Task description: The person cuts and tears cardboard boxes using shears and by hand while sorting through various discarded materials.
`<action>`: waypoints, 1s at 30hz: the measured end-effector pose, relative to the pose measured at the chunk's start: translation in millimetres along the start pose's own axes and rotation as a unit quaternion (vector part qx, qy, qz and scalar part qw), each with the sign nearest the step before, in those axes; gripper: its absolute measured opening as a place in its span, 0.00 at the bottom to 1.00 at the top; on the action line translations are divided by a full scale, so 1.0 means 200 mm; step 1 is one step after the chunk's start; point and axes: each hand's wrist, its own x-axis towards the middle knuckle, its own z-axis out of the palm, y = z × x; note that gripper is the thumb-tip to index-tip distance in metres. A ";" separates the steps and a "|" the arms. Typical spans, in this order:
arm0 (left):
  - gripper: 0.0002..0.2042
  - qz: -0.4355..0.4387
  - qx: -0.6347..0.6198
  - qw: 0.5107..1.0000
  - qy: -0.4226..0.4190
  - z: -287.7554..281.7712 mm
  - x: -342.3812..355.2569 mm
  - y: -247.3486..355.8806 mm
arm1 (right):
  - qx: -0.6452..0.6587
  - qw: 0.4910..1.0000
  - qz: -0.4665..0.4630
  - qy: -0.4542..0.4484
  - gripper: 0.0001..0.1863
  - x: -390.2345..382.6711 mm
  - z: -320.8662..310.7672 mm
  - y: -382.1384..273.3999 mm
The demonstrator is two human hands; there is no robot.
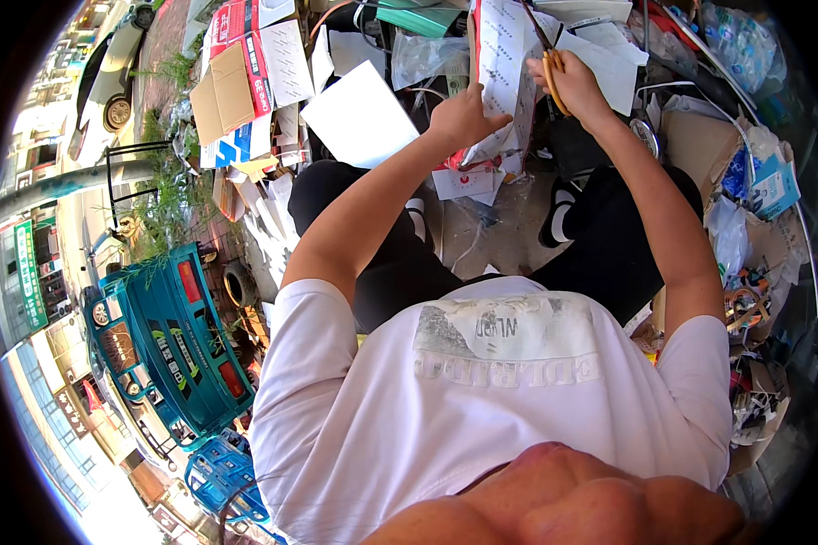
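Note:
In the head view my right hand (570, 89) is closed on scissors with orange handles (552, 71), their dark blades pointing up along the right edge of a long white printed cardboard piece (506, 68). My left hand (463, 116) grips the left side of that piece, thumb stretched to the right. Beneath it lie red-and-white paper scraps (463, 184). A plain white sheet (357, 118) rests left of my left hand, and more white sheets (604, 64) are beside my right hand.
Around my legs (623, 245) are stacked flattened boxes (223, 91), plastic bags (736, 50), cardboard (686, 145) and mixed scrap. A tyre (238, 286), a teal vehicle (168, 350), a blue crate (218, 472) and a parked car (109, 68) are to the left.

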 end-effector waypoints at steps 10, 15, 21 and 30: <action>0.32 -0.017 0.140 0.990 -0.028 0.12 -0.06 0.00 | 0.038 0.995 -0.014 -0.095 0.22 -0.13 -0.08 -0.04; 0.28 -0.061 0.181 0.967 -0.169 0.13 -0.03 -0.13 | 0.004 0.991 -0.042 -0.124 0.21 -0.16 -0.10 -0.02; 0.20 -0.034 0.137 0.981 -0.134 0.22 -0.08 -0.19 | -0.100 0.980 -0.087 -0.150 0.19 -0.24 -0.08 0.06; 0.24 -0.027 -0.001 0.993 0.114 -0.18 -0.01 -0.15 | 0.209 0.948 0.049 -0.234 0.14 -0.59 0.03 -0.20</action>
